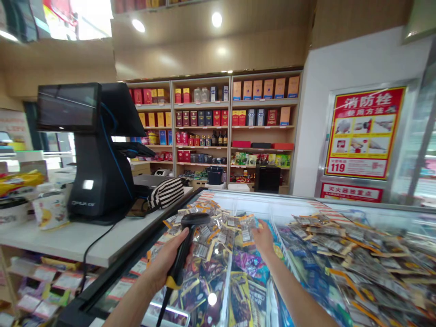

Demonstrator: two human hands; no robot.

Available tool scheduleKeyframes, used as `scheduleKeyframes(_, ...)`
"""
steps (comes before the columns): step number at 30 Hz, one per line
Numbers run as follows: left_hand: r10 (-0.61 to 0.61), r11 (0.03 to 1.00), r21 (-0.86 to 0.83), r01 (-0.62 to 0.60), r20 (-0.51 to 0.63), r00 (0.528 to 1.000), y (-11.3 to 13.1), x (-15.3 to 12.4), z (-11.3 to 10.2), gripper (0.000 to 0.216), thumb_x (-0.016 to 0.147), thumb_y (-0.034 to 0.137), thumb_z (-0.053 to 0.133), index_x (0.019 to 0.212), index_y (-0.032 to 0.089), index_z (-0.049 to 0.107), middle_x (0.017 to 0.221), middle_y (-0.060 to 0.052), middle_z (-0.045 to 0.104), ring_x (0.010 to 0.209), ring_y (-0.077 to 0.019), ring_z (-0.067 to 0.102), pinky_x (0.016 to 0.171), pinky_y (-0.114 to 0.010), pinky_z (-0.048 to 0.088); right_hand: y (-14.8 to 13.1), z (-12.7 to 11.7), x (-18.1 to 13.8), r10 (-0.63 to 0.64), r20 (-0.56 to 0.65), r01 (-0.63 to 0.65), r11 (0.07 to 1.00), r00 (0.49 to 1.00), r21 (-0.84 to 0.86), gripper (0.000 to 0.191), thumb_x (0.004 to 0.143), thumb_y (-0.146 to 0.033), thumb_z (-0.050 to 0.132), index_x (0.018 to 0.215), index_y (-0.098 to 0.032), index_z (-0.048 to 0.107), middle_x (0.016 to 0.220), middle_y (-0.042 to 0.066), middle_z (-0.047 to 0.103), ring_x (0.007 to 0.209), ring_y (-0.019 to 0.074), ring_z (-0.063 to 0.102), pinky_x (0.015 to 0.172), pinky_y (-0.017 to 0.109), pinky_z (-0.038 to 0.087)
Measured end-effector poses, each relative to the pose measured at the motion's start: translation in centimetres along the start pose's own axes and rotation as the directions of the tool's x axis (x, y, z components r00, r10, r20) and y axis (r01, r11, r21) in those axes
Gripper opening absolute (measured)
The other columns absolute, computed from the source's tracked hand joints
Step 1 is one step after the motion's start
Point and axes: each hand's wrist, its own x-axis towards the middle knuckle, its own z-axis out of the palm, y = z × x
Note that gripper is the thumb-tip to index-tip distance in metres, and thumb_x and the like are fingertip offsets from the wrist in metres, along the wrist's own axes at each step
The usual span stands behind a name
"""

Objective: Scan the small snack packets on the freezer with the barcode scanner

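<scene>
My left hand (162,263) is wrapped round the handle of a black barcode scanner (186,240) with a yellow band, its head aimed at the packets ahead. My right hand (263,237) reaches into a chest freezer (259,202) and rests on a pile of small packets (223,229) with orange edges; its fingers are partly hidden among them. Several more packets (344,254) fill the freezer's right compartment.
A black point-of-sale terminal (97,150) stands on the white counter (68,238) at left, with a striped pouch (166,193) beside it and snack bags (20,181) further left. Shelves of boxed goods (211,122) line the back wall. A red fire poster (364,131) hangs at right.
</scene>
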Motion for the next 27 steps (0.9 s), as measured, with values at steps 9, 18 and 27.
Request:
scheduleKeyframes(9, 0.018, 1.0, 0.004, -0.018, -0.106, 0.994, 0.5, -1.5, -2.5, 0.03, 0.067, 0.042, 0.048, 0.064, 0.013, 0.052, 0.047, 0.001, 0.05, 0.036, -0.0056, 0.042, 0.034, -0.016, 0.034, -4.1, 4.3, -1.5, -0.178, 0.209, 0.209, 0.968, 0.962, -0.139, 0.035, 0.073, -0.021, 0.034, 0.104, -0.013, 0.048, 0.098, 0.009, 0.058, 0.091, 0.0176, 0.052, 0.076, 0.026, 0.037)
scheduleKeyframes(18, -0.081, 0.997, 0.001, 0.081, -0.058, 0.995, -1.0, -0.6, -2.1, 0.027, 0.066, 0.04, 0.052, 0.068, 0.013, 0.051, 0.053, -0.001, 0.055, 0.04, -0.0067, 0.045, 0.037, -0.018, 0.039, 0.6, -6.1, 3.0, -0.126, 0.099, 0.159, 0.733, 0.987, -0.662, 0.039, 0.072, -0.023, 0.037, 0.108, -0.012, 0.045, 0.111, 0.013, 0.047, 0.099, 0.0224, 0.043, 0.082, 0.034, 0.031)
scheduleKeyframes(27, -0.108, 0.994, 0.007, 0.108, 0.051, 0.993, -1.8, -0.3, 0.7, 0.026, 0.068, 0.039, 0.048, 0.064, 0.014, 0.05, 0.048, 0.001, 0.052, 0.037, -0.0066, 0.044, 0.035, -0.017, 0.036, 4.6, -11.7, 2.7, -0.102, 0.234, 0.255, 0.417, 0.967, -0.872, 0.034, 0.073, -0.007, 0.03, 0.093, -0.012, 0.056, 0.096, 0.013, 0.057, 0.107, 0.0261, 0.032, 0.087, 0.051, 0.005)
